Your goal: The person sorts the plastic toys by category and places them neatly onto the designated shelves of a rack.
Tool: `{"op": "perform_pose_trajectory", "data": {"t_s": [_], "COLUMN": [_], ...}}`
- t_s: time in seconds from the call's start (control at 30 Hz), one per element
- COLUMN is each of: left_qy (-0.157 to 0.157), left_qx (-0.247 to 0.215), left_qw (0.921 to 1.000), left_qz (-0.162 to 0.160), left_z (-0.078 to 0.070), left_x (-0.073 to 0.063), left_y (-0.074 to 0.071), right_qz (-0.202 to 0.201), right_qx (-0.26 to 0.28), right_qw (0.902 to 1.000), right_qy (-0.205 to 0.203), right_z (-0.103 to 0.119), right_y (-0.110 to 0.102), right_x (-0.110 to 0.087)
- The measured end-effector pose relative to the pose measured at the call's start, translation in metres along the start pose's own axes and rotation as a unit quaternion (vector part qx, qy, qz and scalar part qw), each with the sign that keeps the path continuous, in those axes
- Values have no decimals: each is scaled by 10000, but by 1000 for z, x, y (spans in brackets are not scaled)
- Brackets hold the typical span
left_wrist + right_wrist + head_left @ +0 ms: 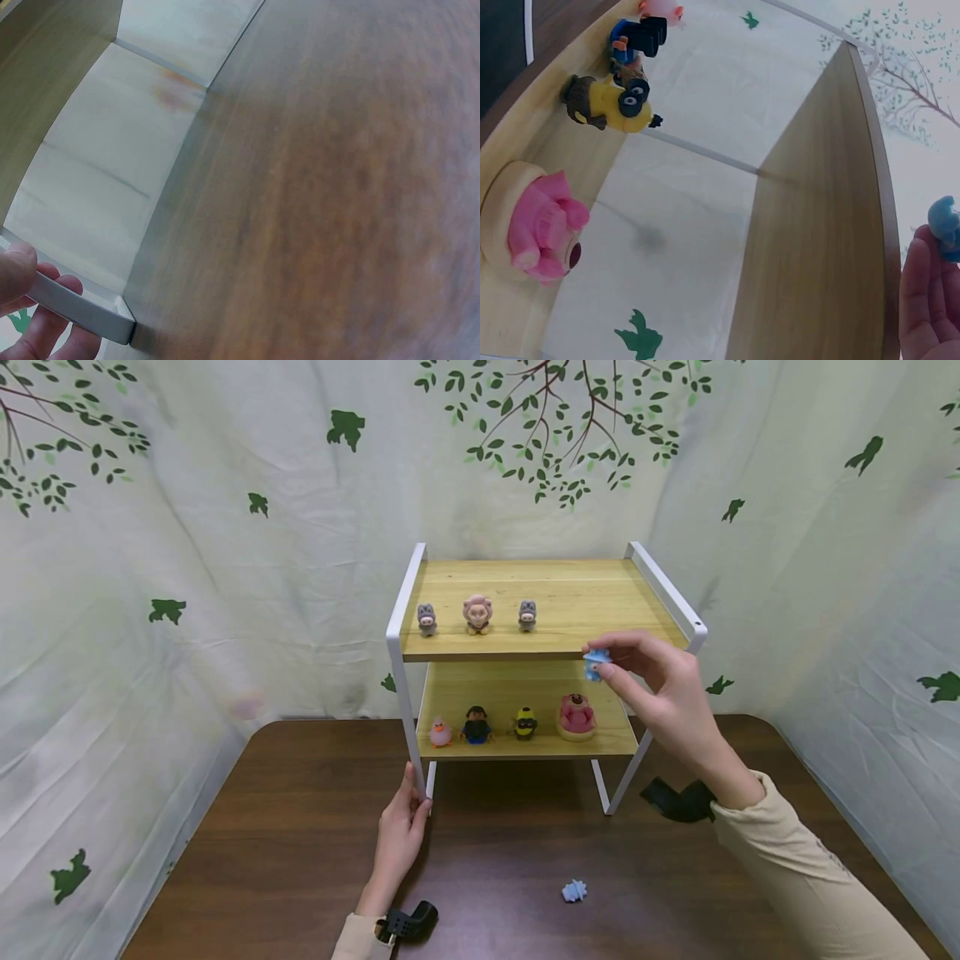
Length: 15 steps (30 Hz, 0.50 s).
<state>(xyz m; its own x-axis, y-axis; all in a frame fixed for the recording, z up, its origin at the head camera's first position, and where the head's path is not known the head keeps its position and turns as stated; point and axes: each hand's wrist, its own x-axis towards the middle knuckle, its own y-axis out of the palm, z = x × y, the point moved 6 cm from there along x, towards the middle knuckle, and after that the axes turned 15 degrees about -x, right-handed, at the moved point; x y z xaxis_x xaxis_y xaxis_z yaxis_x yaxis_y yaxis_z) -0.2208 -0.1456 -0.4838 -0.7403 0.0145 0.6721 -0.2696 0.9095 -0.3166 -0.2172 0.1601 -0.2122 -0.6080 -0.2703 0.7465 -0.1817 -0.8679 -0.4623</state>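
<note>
My right hand pinches a small light-blue figurine between thumb and fingertips, in front of the upper board's front edge, towards its right. In the right wrist view part of this blue figurine shows at the right edge. With thumb and fingers on either side, my left hand holds the white front left leg of a two-tier wooden shelf. Another light-blue piece lies on the brown table near the front.
On the upper board stand two grey figurines and a pink-maned lion figurine. The lower board bears a pink bird figurine, a dark-clothed figurine, a yellow minion figurine and a pink bear. Leaf-printed curtains surround the table.
</note>
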Motion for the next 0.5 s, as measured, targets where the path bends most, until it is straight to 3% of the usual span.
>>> {"op": "perform_pose_trajectory", "data": {"t_s": [0.5], "left_qy": [49], "left_qx": [13], "left_qw": [10000], "left_qz": [-4], "left_z": [0], "left_x": [0], "left_y": [0], "right_qz": [-112], "right_qx": [-147], "right_qw": [9997], "right_qy": [126], "right_z": [-1], "right_y": [-1], "right_x": [17]}}
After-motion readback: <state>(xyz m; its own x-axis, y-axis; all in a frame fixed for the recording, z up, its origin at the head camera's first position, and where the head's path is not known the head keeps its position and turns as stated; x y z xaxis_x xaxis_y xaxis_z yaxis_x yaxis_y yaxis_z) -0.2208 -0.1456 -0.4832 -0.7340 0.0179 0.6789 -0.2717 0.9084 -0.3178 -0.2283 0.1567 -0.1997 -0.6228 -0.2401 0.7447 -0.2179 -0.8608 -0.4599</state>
